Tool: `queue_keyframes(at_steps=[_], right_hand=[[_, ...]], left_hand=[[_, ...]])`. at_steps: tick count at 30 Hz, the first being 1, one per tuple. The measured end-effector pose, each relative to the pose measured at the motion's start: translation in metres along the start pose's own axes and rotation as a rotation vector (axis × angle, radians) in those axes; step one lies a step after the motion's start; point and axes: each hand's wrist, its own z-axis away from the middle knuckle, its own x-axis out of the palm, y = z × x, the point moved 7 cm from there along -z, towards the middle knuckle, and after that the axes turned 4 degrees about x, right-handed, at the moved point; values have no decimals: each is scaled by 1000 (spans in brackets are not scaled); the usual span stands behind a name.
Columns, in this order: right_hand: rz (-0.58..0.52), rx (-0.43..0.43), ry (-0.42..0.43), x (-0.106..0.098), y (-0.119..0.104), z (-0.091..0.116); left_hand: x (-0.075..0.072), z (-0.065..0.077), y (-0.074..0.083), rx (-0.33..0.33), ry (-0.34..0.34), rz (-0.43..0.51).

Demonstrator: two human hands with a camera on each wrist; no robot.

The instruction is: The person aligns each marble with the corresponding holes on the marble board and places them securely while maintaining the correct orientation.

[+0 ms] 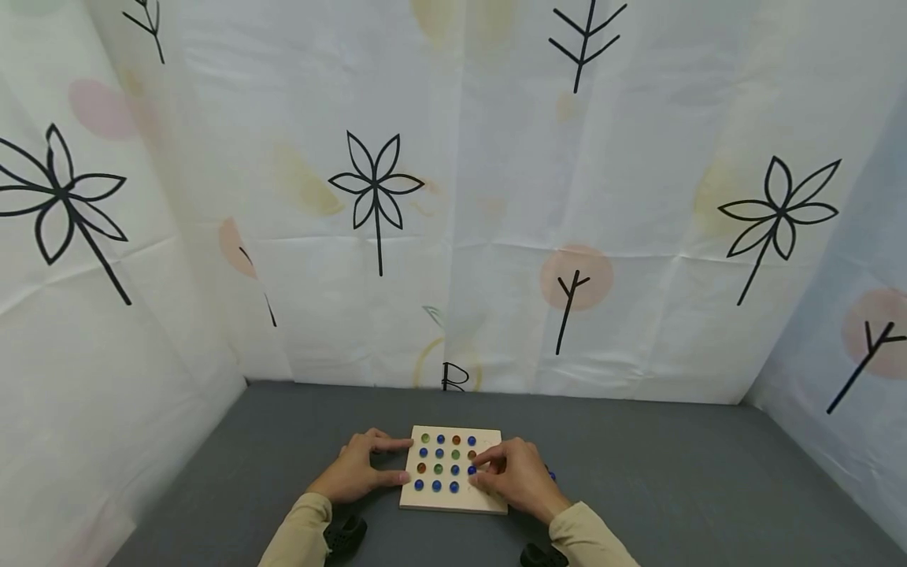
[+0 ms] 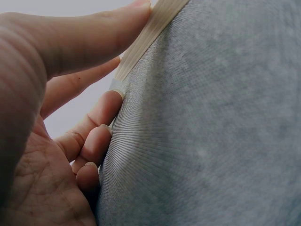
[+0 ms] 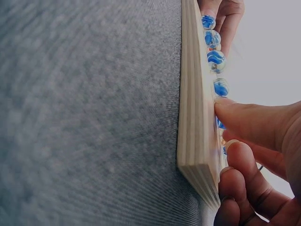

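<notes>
A square wooden board [image 1: 453, 504] lies on the grey table, with rows of glass marbles set on it: mostly blue, some green and reddish-brown. My left hand [image 1: 357, 466] is at the board's left side, thumb and index finger stretched out and touching its edge, the other fingers loosely bent. On the right part of the board my right hand [image 1: 520, 479] pinches a blue marble [image 1: 472, 470] between thumb and index finger. The right wrist view shows the thumb low over the board, beside a blue-swirled marble [image 3: 221, 87]; the fingers partly hide the pinched one.
More blue marbles [image 1: 551, 474] lie on the table just right of the right hand, partly hidden by it. White cloth [image 1: 496, 315] printed with plants surrounds the grey table [image 1: 638, 465] at the back and sides. Dark straps [image 1: 345, 537] show at the wrists.
</notes>
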Motion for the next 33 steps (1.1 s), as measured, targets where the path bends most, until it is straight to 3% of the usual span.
queue_keyframes(at_steps=[17, 33], right_hand=[[-50, 20, 55, -36, 8, 25], [-14, 133, 157, -67, 41, 45]], left_hand=[[1, 0, 1, 14, -1, -6], [0, 0, 0, 8, -5, 2]])
